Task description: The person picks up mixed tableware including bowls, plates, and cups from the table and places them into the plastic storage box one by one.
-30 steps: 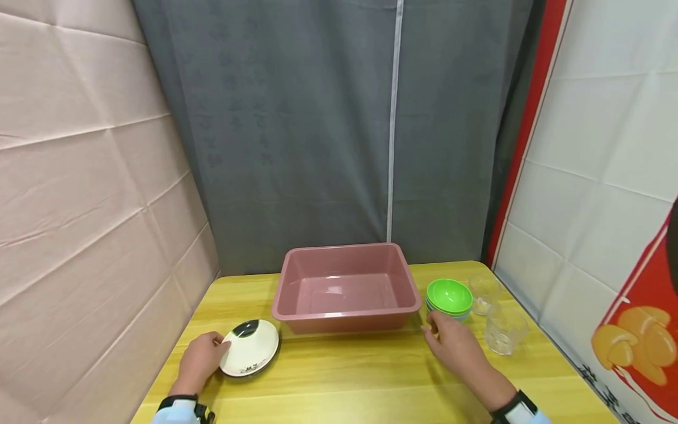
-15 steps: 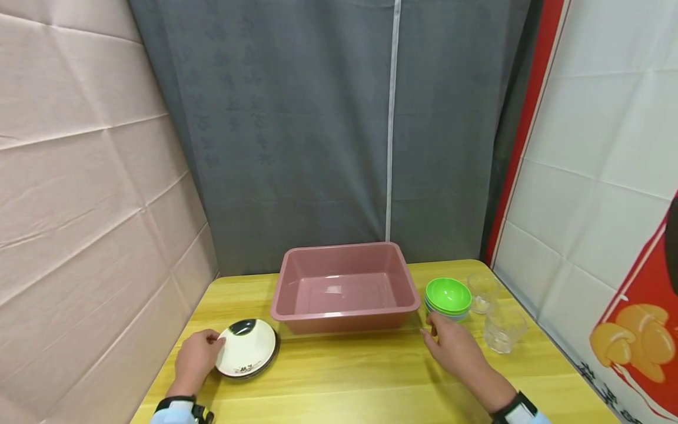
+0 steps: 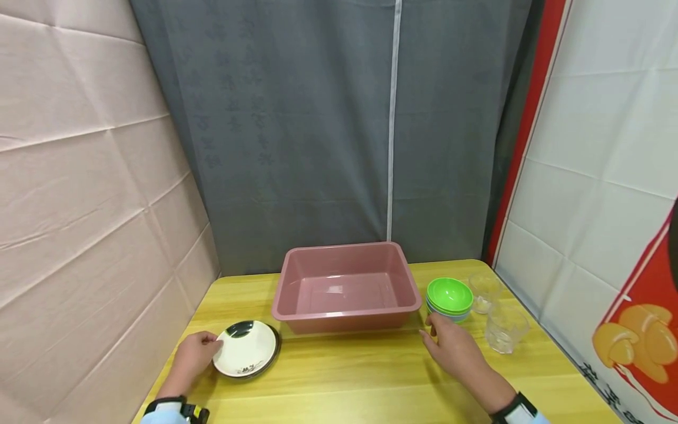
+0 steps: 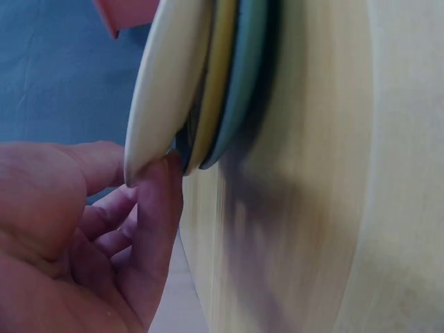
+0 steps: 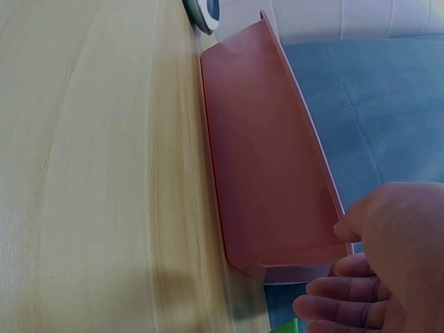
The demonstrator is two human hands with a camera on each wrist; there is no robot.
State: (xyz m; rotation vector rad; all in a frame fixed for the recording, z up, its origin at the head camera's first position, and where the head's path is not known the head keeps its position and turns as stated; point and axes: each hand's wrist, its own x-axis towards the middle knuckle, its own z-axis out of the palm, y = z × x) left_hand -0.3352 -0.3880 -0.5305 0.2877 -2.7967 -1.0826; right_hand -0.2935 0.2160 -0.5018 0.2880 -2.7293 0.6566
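At the table's left, the thumb and a finger of my left hand (image 3: pixel 195 355) pinch the rim of a white plate (image 3: pixel 247 348) with a dark green patch. In the left wrist view this plate (image 4: pixel 164 83) tops a stack, its held edge raised from a yellowish plate (image 4: pixel 216 90) and a teal plate (image 4: pixel 244 83) below. My right hand (image 3: pixel 457 348) hovers in front of a stack of small bowls, a green bowl (image 3: pixel 450 295) uppermost. From the right wrist, the fingers (image 5: pixel 340 312) look loosely bent and hold nothing. Whether they touch the bowls cannot be told.
A pink rectangular basin (image 3: pixel 346 288) stands at the back middle of the wooden table (image 3: pixel 339 377). Two clear glasses, a nearer glass (image 3: pixel 505 330) and a farther glass (image 3: pixel 484 292), stand right of the bowls. A grey curtain (image 3: pixel 296 129) hangs behind; cloth walls flank both sides.
My left hand has shifted slightly left, and the top plate has slid a little left on its stack and tilted, its left edge rising. The right hand stays nearly still by the bowls.
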